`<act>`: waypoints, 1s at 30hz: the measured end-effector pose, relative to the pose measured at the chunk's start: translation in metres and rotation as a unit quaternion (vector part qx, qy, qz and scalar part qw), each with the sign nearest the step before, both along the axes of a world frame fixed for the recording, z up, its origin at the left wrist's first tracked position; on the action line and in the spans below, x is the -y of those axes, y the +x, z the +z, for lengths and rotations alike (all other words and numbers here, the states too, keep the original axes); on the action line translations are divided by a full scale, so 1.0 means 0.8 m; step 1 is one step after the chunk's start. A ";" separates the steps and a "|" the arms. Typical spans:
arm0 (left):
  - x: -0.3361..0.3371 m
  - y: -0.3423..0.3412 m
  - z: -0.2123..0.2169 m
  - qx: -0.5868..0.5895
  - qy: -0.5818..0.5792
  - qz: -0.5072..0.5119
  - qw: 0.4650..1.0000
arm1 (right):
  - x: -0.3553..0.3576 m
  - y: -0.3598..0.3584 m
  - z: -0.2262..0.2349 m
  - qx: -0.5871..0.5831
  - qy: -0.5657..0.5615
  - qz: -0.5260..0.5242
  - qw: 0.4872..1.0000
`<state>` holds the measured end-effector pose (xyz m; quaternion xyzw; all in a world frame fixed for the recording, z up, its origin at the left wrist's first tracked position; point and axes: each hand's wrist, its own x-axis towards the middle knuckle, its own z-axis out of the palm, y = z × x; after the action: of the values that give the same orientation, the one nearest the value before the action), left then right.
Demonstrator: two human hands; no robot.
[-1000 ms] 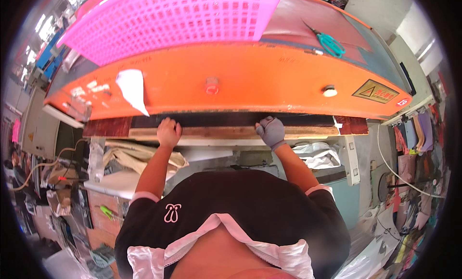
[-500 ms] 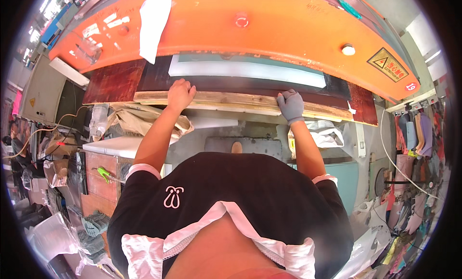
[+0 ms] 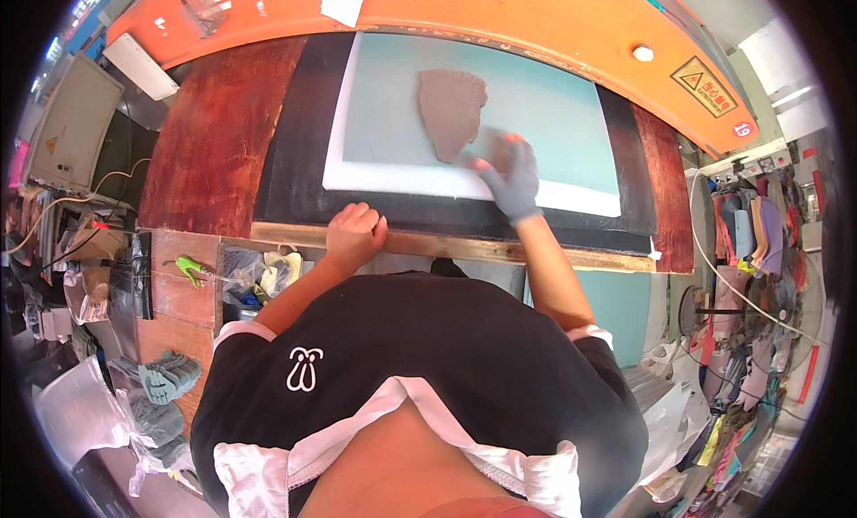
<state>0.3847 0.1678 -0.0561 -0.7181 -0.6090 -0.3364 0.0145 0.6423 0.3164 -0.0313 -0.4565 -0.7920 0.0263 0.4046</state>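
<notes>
My left hand (image 3: 355, 238) is bare and closed over the wooden front edge (image 3: 446, 244) of a dark sliding board (image 3: 295, 161). My right hand (image 3: 516, 179), in a grey glove with uncovered fingertips, is held over the board with its fingers apart, slightly blurred. Just left of those fingers lies a flat, brown-grey piece (image 3: 449, 112) with an uneven right edge, narrowing toward me. Beneath it spreads a pale green-blue sheet (image 3: 553, 116) with a white border along its left and near sides. I cannot tell whether my right fingertips touch the sheet.
An orange machine beam (image 3: 571, 18) crosses above the board's far side, with a white paper (image 3: 345, 0) hanging from it. Red-brown panels flank the board. At left, a green-handled tool (image 3: 189, 268) lies on a wooden surface; colourful cut pieces (image 3: 759, 232) hang at right.
The board now reaches farther out from under the beam, baring the sheet and the brown-grey piece. My right hand has left the wooden edge and moved over the sheet; my left stays at the edge.
</notes>
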 end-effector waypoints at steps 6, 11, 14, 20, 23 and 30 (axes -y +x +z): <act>0.052 0.017 0.021 0.023 0.059 -0.060 0.996 | 0.022 -0.121 0.042 0.239 -0.278 -0.116 0.923; 0.040 0.032 0.016 -0.097 -0.066 -0.104 0.988 | 0.060 -0.126 0.058 0.233 -0.320 -0.131 0.909; 0.051 0.034 0.005 -0.071 -0.059 -0.101 0.991 | 0.068 -0.113 0.047 0.166 -0.291 -0.106 0.936; 0.062 0.033 -0.002 -0.056 -0.041 -0.098 0.993 | 0.056 -0.036 0.036 -0.309 -0.391 0.019 0.867; 0.061 0.034 0.000 -0.053 -0.040 -0.098 0.993 | 0.051 -0.004 0.037 -0.069 -0.220 -0.047 0.972; 0.064 0.034 0.003 -0.058 -0.050 -0.099 0.992 | 0.062 0.015 0.029 0.166 -0.203 -0.164 0.951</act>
<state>0.4117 0.1167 -0.0536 -0.7932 -0.5492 -0.2626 -0.0196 0.6540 0.2668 -0.0080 -0.6509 -0.7398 0.0437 0.1646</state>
